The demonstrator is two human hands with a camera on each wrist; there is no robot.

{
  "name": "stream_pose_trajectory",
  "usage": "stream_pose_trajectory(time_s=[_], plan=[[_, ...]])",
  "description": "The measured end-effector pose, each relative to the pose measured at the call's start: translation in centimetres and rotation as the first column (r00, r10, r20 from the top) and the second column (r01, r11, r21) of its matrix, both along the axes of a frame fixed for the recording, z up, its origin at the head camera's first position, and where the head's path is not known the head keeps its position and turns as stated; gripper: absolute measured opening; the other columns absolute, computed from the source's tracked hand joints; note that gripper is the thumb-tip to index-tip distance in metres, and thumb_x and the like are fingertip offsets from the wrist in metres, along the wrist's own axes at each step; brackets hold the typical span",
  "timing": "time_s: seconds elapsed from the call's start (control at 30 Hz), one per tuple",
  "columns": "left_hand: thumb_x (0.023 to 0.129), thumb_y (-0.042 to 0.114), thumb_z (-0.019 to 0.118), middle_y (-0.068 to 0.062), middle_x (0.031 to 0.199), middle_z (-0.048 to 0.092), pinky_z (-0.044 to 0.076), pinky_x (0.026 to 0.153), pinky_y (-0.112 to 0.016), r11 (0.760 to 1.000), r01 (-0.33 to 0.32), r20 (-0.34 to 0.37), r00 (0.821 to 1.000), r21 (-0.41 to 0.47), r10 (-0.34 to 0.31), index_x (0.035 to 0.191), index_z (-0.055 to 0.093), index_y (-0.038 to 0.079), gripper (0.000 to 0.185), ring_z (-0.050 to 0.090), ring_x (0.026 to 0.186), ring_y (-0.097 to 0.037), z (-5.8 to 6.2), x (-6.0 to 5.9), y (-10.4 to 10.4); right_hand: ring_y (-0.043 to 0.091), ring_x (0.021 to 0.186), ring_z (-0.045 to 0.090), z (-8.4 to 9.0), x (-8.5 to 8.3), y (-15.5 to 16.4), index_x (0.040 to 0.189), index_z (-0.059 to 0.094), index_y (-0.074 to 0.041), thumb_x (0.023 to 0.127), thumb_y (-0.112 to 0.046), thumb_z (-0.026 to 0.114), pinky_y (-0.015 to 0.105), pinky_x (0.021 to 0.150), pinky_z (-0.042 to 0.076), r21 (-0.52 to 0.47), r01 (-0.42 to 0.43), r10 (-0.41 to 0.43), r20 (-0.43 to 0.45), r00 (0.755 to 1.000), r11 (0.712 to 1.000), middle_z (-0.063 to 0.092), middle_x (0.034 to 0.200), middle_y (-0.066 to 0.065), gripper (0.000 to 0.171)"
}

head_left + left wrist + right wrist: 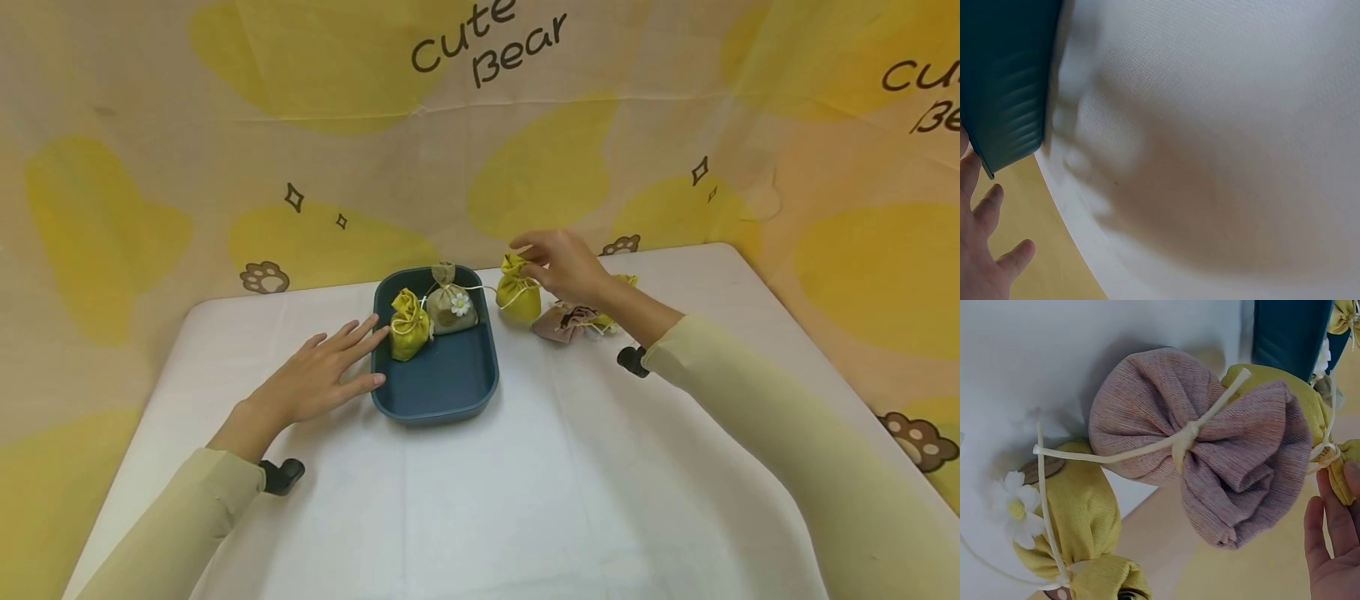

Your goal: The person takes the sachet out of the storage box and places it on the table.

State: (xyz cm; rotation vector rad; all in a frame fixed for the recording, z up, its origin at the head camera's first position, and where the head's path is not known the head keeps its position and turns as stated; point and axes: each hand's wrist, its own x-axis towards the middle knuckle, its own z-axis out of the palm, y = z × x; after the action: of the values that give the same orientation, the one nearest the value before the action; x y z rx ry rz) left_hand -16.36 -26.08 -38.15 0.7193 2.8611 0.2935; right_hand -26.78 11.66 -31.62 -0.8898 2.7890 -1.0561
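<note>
Yellow pouch (518, 293), gathered top, cream drawstring

So the whole backdrop (480, 150) is a peach-coloured cloth hung up behind and around the sides, covered in big yellow blobs, little brown paw prints and tiny star outlines. "Cute Bear" is printed on it in dark letters near the top, and again at the right edge where it gets cut off. You can see creases in the fabric. The tabletop (480, 500) has a plain white cloth with rounded far corners. Light is soft and even, only faint shadows.
</note>
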Motion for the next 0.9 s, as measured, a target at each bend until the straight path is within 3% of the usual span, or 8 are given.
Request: stream_pose_trajectory(time_s=[0.27,0.6,0.9], plan=[[0.099,0.063,0.042,-0.004,0.167,0.013,0.017,0.114,-0.067,1.000,0.005,-0.013,1.000,0.013,-0.005,0.160,0.021,0.025,0.075,0.019,0.149,-0.041,0.0,0.2,0.0,0.028,0.106,0.070,-0.5,0.0,0.0,0.130,0.062,0.001,0.093,-0.002,0.069,0.043,0.098,0.051,0.007,-0.022,0.022,-0.001,1.000,1.000,0.072,0.115,0.015,0.037],[0.099,0.063,0.042,-0.004,0.167,0.013,0.018,0.114,-0.067,1.000,0.007,-0.019,1.000,0.013,-0.007,0.160,0.021,0.025,0.075,0.020,0.148,-0.042,0.0,0.2,0.0,0.030,0.113,0.066,-0.1,0.3,-2.3,0.134,0.060,-0.002,0.093,-0.014,0.072,0.040,0.098,0.051,0.000,-0.060,0.060,0.021,0.998,0.998,0.066,0.128,0.015,0.044],[0.099,0.063,0.041,-0.004,0.167,0.012,0.017,0.113,-0.069,1.000,0.002,-0.011,1.000,0.015,-0.002,0.161,0.021,0.025,0.075,0.020,0.148,-0.043,0.0,0.1,0.1,0.029,0.115,0.065,-0.4,0.9,-6.3,0.138,0.055,0.001,0.093,-0.017,0.072,0.035,0.095,0.053,-0.012,-0.166,0.166,0.094,0.982,0.986,0.058,0.139,0.015,0.052]])
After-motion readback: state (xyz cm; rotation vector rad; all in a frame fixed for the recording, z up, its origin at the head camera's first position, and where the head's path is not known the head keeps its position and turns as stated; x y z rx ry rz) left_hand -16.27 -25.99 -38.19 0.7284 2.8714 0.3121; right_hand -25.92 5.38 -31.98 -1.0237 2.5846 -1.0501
